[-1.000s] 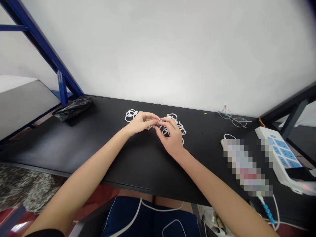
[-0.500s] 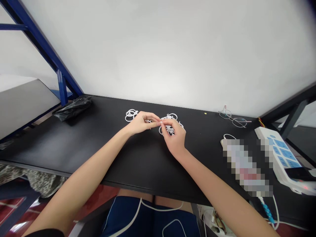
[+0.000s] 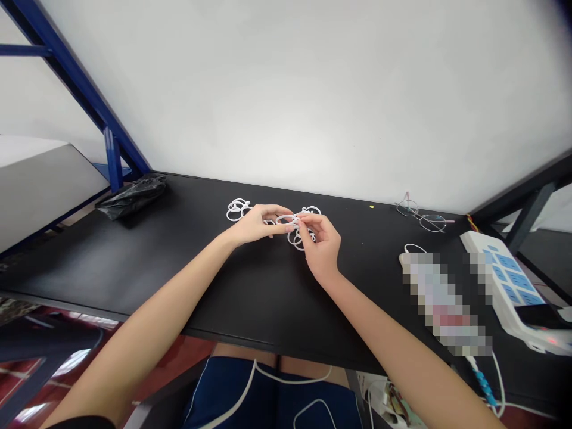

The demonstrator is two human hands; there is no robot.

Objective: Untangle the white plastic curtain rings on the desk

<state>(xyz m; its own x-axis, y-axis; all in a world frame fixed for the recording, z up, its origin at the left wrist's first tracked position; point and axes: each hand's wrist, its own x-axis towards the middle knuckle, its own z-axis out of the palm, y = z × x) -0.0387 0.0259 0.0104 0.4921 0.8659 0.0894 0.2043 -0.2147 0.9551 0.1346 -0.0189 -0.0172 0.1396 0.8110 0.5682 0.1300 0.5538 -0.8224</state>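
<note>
Several thin white rings lie on the black table (image 3: 187, 262) in two heaps. A small heap (image 3: 236, 209) is just left of my hands, and a bigger heap (image 3: 308, 215) is partly hidden behind my right hand. My left hand (image 3: 257, 224) and my right hand (image 3: 322, 245) meet fingertip to fingertip above the table. Both pinch the same white ring (image 3: 286, 219), held between them. The fingers of both hands are curled closed.
A crumpled black bag (image 3: 132, 195) lies at the back left by a blue metal frame (image 3: 84, 95). Spectacles (image 3: 422, 215) rest at the back right. A white power strip (image 3: 513, 286) and a cable (image 3: 489, 381) occupy the right side. The wall stands close behind.
My right hand has turned and curled in, lifting off the bigger heap. A white ring now shows held between both hands' fingertips. My left hand has barely moved.
</note>
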